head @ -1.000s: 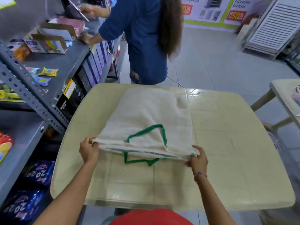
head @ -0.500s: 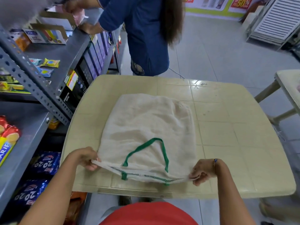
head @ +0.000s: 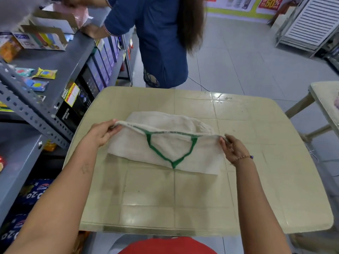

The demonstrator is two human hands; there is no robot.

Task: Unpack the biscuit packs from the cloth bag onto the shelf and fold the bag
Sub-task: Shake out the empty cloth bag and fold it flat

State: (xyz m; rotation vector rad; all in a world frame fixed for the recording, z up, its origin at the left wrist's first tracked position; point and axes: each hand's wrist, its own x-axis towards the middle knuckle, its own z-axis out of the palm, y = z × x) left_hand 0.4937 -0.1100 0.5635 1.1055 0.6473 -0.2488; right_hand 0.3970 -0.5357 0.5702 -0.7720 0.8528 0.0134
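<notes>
Both hands are pinching the mouth hem of the cloth bag (head: 165,149): my left hand (head: 100,133) is closed on the left corner of the hem, my right hand (head: 233,149) is closed on the right corner, and between them the edge is hanging taut, lifted off the table (head: 266,180). I am carrying that edge over the rest of the bag, which is lying flat near the middle of the table, so I judge I am making a fold across its width. The green handle (head: 170,153) is drooping in a V from the hem onto the cloth below.

The bag looks empty, limp and light, with no stiffness of its own, so it will sag wherever I am not holding it. Holding it at the two corners is keeping the edge straight; a grip nearer the middle would probably let the sides flop. The loose handle may bunch inside the fold and need tucking flat.

Blue biscuit packs (head: 34,191) are sitting on the lower shelf (head: 16,162) to my left.
</notes>
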